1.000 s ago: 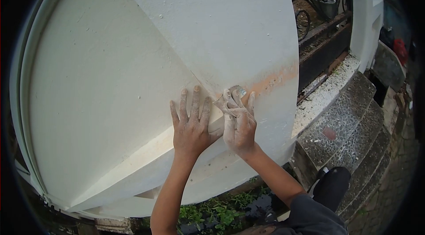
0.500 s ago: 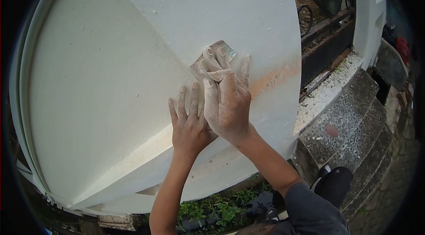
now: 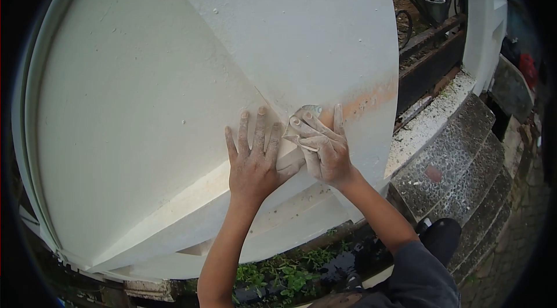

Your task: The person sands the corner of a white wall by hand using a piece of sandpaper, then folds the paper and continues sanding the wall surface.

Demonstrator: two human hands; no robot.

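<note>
Coated in pale dust, my left hand (image 3: pixel 254 163) lies flat on the white wall (image 3: pixel 145 93) with its fingers spread. Just to its right, my right hand (image 3: pixel 325 148) presses a folded piece of sandpaper (image 3: pixel 311 109) against the wall, near the edge where two wall faces meet. Part of the sandpaper is hidden under the fingers. An orange-brown worn patch (image 3: pixel 368 102) runs along the wall to the right of my right hand.
A dark metal gate (image 3: pixel 432 67) with scrollwork stands at the upper right. Speckled stone steps (image 3: pixel 444 163) descend at the right. Below the wall's ledge (image 3: pixel 174 206) are green plants (image 3: pixel 284 276) and dark water. A black shoe (image 3: pixel 442 238) is at the lower right.
My right hand has moved down and to the right along the wall with the sandpaper. My left hand has stayed nearly in place, and its thumb now shows.
</note>
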